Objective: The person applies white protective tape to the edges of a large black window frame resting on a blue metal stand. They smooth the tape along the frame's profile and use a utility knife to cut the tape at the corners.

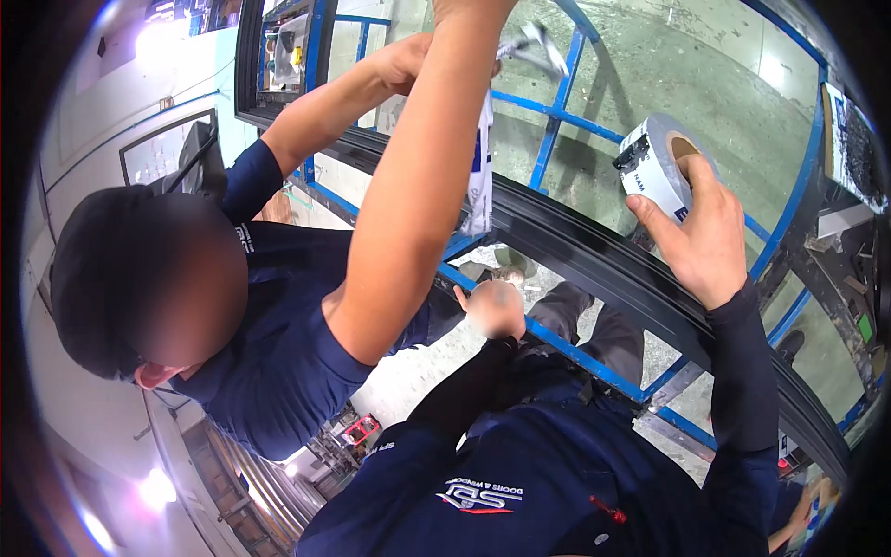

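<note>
My right hand (703, 237) grips a roll of white tape (654, 162) and holds it against the long black window frame (594, 255) that runs diagonally across the view. My left hand (495, 309), in a dark sleeve, is up at the frame's lower edge beside a blue bar; it is blurred and its grip is unclear. A co-worker in a navy shirt stands close on the left with both bare arms (408, 186) raised. A loose strip of white tape (481, 176) hangs from the co-worker's hands over the frame.
A blue metal rack (557, 111) lies behind the glass, over a grey concrete floor (677, 65). A cluttered bench (854, 158) stands at the right edge. Another framed pane (167, 153) leans at the left wall.
</note>
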Demonstrator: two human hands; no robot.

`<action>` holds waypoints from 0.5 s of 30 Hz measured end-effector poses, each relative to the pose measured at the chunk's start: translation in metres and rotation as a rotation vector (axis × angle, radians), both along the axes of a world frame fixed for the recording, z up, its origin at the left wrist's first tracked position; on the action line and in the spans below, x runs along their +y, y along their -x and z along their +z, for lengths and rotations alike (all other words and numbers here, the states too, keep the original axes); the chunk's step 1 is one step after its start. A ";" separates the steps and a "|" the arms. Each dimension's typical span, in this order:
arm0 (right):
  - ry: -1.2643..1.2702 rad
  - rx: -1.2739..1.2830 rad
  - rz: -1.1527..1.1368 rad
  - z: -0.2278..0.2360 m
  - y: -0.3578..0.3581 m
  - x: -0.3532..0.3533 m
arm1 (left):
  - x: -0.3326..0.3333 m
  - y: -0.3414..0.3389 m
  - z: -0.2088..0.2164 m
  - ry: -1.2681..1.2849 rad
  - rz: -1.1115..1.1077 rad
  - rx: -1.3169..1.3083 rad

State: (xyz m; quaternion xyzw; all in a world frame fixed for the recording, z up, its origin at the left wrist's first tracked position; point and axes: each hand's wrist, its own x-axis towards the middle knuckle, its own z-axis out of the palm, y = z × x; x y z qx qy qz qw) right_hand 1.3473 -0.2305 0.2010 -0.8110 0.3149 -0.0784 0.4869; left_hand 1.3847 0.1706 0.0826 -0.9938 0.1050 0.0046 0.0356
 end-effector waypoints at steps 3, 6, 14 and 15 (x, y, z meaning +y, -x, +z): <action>0.007 -0.007 0.004 0.001 0.000 0.001 | 0.012 -0.003 -0.003 0.030 0.032 0.131; -0.013 0.007 0.017 0.001 0.000 0.001 | 0.012 0.000 -0.008 0.000 0.065 0.076; 0.007 0.024 0.013 0.002 0.002 0.001 | 0.006 0.003 -0.007 0.068 0.042 -0.022; 0.010 0.016 0.012 0.002 0.003 0.001 | 0.010 0.003 -0.006 0.052 0.043 -0.011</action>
